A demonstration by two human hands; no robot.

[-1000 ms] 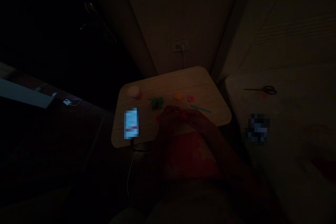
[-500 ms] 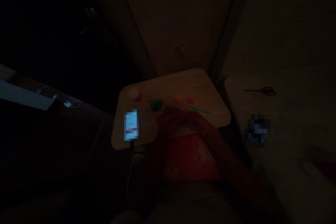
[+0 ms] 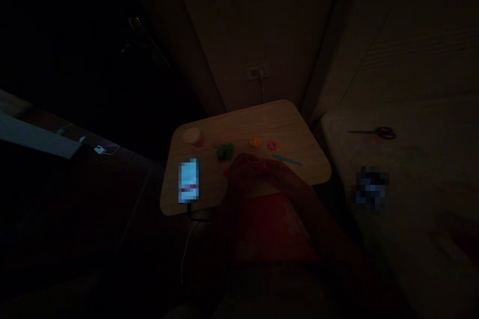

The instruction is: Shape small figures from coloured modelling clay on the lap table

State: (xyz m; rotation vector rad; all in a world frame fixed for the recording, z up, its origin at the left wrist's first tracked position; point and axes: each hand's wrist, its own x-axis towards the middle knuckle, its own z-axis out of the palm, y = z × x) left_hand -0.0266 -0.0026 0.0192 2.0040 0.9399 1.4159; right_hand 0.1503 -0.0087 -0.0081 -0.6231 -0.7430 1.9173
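Note:
In dim light, my left hand [image 3: 241, 173] and my right hand [image 3: 280, 175] meet over the near edge of a small wooden table. Between their bent fingers is a small pinkish-red piece [image 3: 261, 166] that looks like modelling clay; its shape is mostly hidden. Another bit of red [image 3: 226, 172] shows on the tabletop beside my left hand. Just beyond the fingers lie a green clay-like lump [image 3: 225, 151], a yellow-orange piece [image 3: 255, 142] and a pink ring-like piece [image 3: 273, 145]. A flat blue stick [image 3: 287, 160] rests close to my right hand.
On the table [image 3: 295, 124] stand a lidded tub [image 3: 193, 136] and a lit phone [image 3: 188, 181] with a cable. Scissors [image 3: 376, 132] and a blurred dark object [image 3: 371, 188] lie on the pale surface at right. A wall socket [image 3: 258, 72] holds a plug.
The view has shifted slightly, so everything sits a little lower and further right. My hands stay together around the red piece, with the fingers slightly shifted.

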